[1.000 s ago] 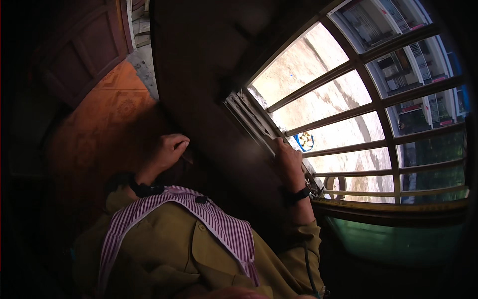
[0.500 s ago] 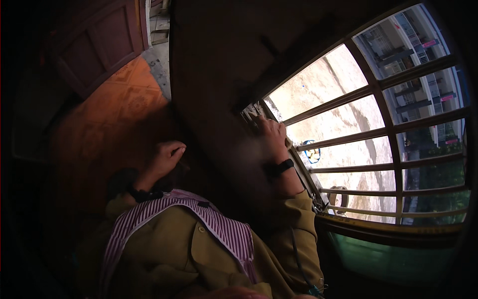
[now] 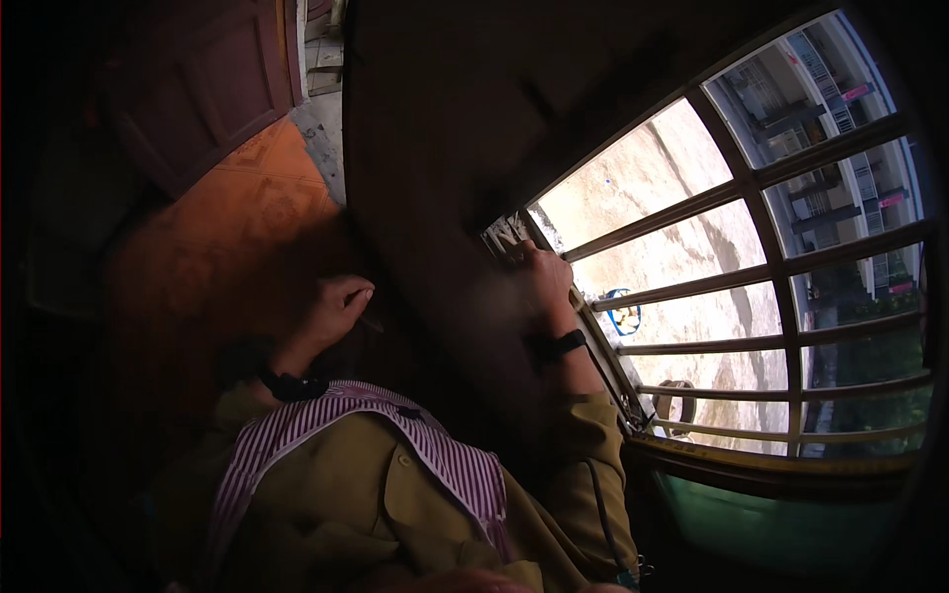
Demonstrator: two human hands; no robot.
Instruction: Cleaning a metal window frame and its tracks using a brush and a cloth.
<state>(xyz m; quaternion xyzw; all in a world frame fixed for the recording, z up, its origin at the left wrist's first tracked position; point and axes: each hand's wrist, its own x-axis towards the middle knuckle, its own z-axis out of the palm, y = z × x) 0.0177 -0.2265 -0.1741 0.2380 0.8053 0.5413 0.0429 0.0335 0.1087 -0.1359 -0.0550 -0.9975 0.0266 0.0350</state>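
Observation:
My left hand [image 3: 339, 308] is held low in front of me over the dark area, its fingers curled into a pinch. A faint thin sliver shows below its fingertips, too dim to name. My right hand [image 3: 546, 282] is at the window sill [image 3: 605, 358], with bent fingers against a small heap of pale, thin pieces [image 3: 507, 233] in the sill's corner. Shadow hides what its fingertips grip, if anything. Both wrists wear dark bands.
A barred window [image 3: 771, 267] fills the right side, with sunlit ground and a building outside. A blue-rimmed basket [image 3: 624, 312] stands out there. At the far left, a brown door [image 3: 203, 99] opens over orange floor tiles [image 3: 262, 188]. Green material [image 3: 761, 519] lies below the window.
My right hand has drawn back slightly from the heap, and its fingers look more curled. My left hand stays pinched in nearly the same place. The whole view has shifted slightly.

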